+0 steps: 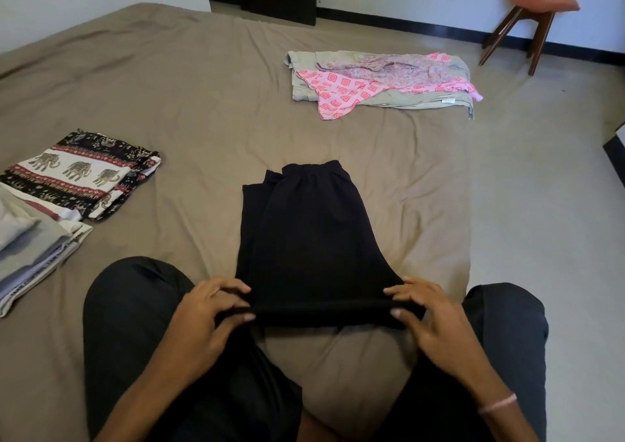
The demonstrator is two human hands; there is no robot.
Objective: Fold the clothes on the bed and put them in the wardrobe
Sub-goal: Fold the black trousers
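**Both hands pinch the garment's near edge**

The left hand (206, 309) pinches the rolled near edge of the black garment (304, 232) at its left end, and the right hand (429, 316) pinches the right end. Each grip is pressed together on the cloth, fingers above and thumb below. The garment lies flat on the bed (203, 86) at centre frame, running upward from the hands. Folded clothes (81, 174) sit at left, and a loose pile (378, 79) at upper right.
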